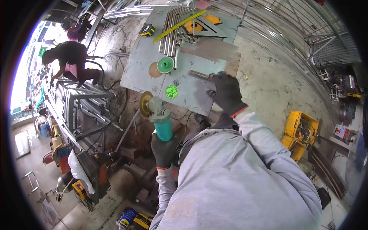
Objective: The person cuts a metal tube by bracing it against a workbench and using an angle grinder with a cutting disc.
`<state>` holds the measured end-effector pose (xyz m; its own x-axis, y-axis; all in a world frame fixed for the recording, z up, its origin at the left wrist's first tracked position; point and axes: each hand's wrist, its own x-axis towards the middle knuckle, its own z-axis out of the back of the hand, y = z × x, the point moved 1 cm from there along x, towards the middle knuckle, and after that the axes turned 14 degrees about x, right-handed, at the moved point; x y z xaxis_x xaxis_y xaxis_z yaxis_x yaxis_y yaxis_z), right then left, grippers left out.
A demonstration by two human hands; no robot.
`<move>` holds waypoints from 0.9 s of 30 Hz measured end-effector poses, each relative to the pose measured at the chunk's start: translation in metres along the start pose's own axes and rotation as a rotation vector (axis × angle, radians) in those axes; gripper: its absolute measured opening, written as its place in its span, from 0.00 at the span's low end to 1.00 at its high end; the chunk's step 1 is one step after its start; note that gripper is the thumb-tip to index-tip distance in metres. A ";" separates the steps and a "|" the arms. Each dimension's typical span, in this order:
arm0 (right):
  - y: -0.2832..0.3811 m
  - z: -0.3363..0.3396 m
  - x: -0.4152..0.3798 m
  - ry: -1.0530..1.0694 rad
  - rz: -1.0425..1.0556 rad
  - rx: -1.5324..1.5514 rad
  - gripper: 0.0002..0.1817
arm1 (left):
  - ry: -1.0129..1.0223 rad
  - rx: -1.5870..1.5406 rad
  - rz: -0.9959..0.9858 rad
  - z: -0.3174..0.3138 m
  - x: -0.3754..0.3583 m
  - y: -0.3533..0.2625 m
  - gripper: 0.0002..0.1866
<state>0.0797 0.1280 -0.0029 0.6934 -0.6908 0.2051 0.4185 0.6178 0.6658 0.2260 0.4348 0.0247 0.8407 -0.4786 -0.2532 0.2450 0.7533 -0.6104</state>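
My left hand [163, 150], in a dark glove with a red cuff, is closed round the teal body of an angle grinder [163, 129]. The grinder points up beside the table, and its round yellow-brown disc [145, 104] faces left. Over the table's right part, my gloved right hand [227, 91] has its fingers curled at the near end of a short metal tube [199, 74]; the thumb stands apart. Left of the tube lie a green disc [165, 65], a tan disc [154, 70] and a round green label [171, 91].
On the grey table [138, 73] are long metal tubes [170, 32], a yellow ruler [180, 26], a tape measure [147, 30] and a set square [210, 30]. Another person [71, 57] bends over a metal frame [73, 103] at left. Yellow bins [301, 128] stand at right.
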 end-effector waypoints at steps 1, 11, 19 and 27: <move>-0.017 -0.004 0.003 -0.002 -0.014 -0.031 0.30 | -0.005 0.015 0.015 0.002 -0.006 0.006 0.23; -0.090 -0.009 -0.016 0.686 -0.673 1.009 0.20 | -0.043 -0.093 0.315 -0.002 -0.094 -0.027 0.20; -0.065 -0.022 -0.076 0.734 -0.863 0.988 0.18 | 0.030 0.201 0.080 -0.017 -0.101 0.011 0.29; -0.067 -0.040 -0.113 0.735 -0.810 1.032 0.14 | 0.239 0.257 -0.103 -0.027 -0.079 0.031 0.34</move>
<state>-0.0026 0.1797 -0.0991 0.7455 -0.1754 -0.6430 0.4537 -0.5731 0.6824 0.1538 0.4840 0.0054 0.6764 -0.6268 -0.3867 0.4616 0.7700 -0.4405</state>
